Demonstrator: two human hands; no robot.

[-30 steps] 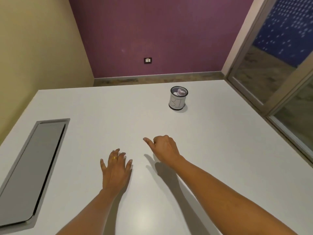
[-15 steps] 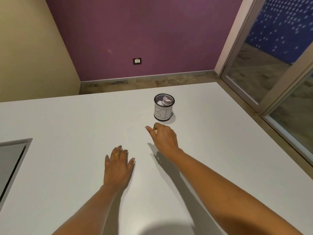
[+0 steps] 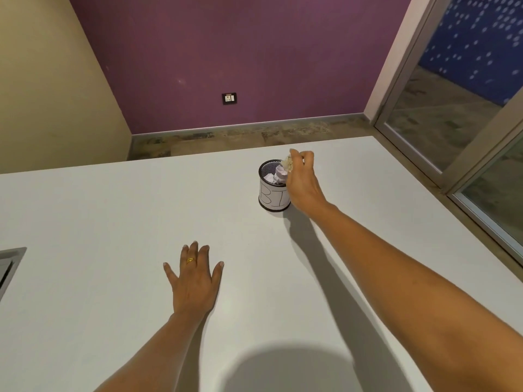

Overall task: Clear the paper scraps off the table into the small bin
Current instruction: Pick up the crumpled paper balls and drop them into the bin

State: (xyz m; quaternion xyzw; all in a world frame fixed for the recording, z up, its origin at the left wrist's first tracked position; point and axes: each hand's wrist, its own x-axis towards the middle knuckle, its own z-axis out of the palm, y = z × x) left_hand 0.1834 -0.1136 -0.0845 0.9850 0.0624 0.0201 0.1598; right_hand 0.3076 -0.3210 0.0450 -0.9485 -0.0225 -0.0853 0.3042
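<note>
White table [image 3: 99,236], purple wall [image 3: 254,52]. Right hand [image 3: 304,185] pinched a scrap [image 3: 288,164], seemingly paper, above the bin [image 3: 271,198]; left hand [image 3: 195,281] lay flat, fingers spread.

The left hand [image 3: 195,278] lies flat with its palm down. Its fingers are straight and a little spread, and the thumb sticks out to the side, toward the other arm. A gold ring [image 3: 190,260] sits on one finger. The left arm is bare and comes up from below, almost straight. The right arm is bare too and is stretched out long, far past the left hand. The right hand [image 3: 302,182] is lifted, with its back facing us and the wrist bent a bit. Its fingers curl in, and the fingertips pinch a small crumpled paper scrap [image 3: 288,164] at the top of the hand.
</note>
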